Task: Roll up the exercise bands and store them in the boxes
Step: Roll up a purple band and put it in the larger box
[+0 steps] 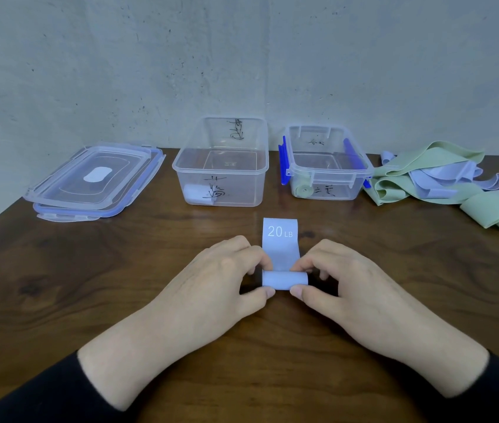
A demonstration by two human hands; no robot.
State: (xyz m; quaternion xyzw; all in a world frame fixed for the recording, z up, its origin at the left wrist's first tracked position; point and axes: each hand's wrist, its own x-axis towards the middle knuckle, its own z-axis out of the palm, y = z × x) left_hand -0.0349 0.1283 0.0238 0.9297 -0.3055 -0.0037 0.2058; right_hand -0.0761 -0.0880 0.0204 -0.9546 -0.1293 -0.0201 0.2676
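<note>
A pale blue exercise band [282,257] marked "20 LB" lies on the wooden table, its near end wound into a small roll. My left hand [224,279] pinches the roll's left end between thumb and fingers. My right hand [343,279] pinches its right end the same way. Behind stand two clear boxes: the bigger left box [181,166] holds one pale blue roll [194,193], and the smaller right box [367,172] with blue clips holds one green roll [303,190].
Two clear lids [95,178] lie stacked at the back left. A loose heap of green and pale blue bands [443,184] sprawls at the back right. A grey wall stands right behind the table. The table's left edge runs diagonally.
</note>
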